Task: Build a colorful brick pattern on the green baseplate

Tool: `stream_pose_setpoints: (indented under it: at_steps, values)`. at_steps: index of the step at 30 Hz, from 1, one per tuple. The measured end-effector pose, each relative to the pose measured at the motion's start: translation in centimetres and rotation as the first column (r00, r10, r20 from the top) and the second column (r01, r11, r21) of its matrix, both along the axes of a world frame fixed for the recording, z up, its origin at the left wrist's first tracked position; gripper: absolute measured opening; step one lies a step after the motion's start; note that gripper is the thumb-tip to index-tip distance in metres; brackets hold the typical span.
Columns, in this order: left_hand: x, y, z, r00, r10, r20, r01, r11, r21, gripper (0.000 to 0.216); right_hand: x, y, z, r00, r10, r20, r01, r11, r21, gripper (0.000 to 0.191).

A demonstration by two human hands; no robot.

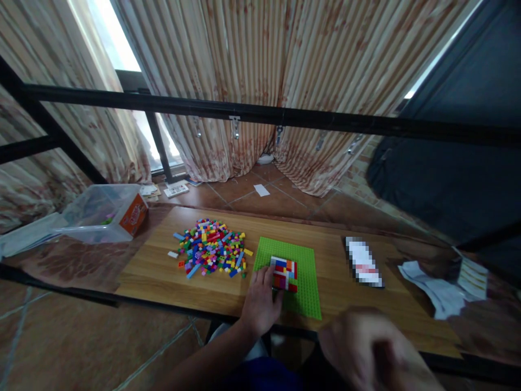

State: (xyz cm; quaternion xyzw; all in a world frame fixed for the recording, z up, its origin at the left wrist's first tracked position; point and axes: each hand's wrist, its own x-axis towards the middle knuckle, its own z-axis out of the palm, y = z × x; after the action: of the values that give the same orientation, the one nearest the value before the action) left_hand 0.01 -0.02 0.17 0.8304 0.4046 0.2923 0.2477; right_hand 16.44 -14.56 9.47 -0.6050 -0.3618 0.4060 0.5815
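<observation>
A green studded baseplate [307, 282] lies on the wooden board. On it sits a flat block of toy bricks [285, 274] in red, white, blue, orange and purple. My left hand [262, 301] holds this block, its fingers along the left side and the thumb at the near edge. Nearer the camera, my right hand [366, 347] is raised over the board's front edge, to the right of the baseplate. It is blurred and its fingers look bent; whether anything is in them cannot be made out.
Left of the baseplate spreads a heap of loose bricks [214, 247]. A phone with a blurred-out screen [363, 262] lies to the right, with crumpled paper [431, 288] beyond it. A clear plastic bin [101, 212] stands far left. A black metal rail [252, 112] crosses behind.
</observation>
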Motion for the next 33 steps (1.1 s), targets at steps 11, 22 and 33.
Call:
stream_pose_setpoints:
  at_steps: [11,22,33]
  values:
    - [0.1,0.2,-0.3,0.999,0.017,-0.029,-0.014,0.997,0.076,0.052,0.9,9.8,-6.2,0.822,-0.429,0.374,0.430,0.899,0.088,0.037]
    - [0.0,0.4,-0.8,0.999,0.015,-0.028,-0.010,0.987,0.158,0.051,0.6,9.9,-10.3,0.789,-0.444,0.424,0.436,0.892,0.122,0.042]
    - [-0.1,0.5,-0.7,1.000,-0.005,-0.027,0.010,0.980,0.201,0.050,0.3,9.6,-9.6,0.782,-0.440,0.442,0.447,0.890,0.096,0.037]
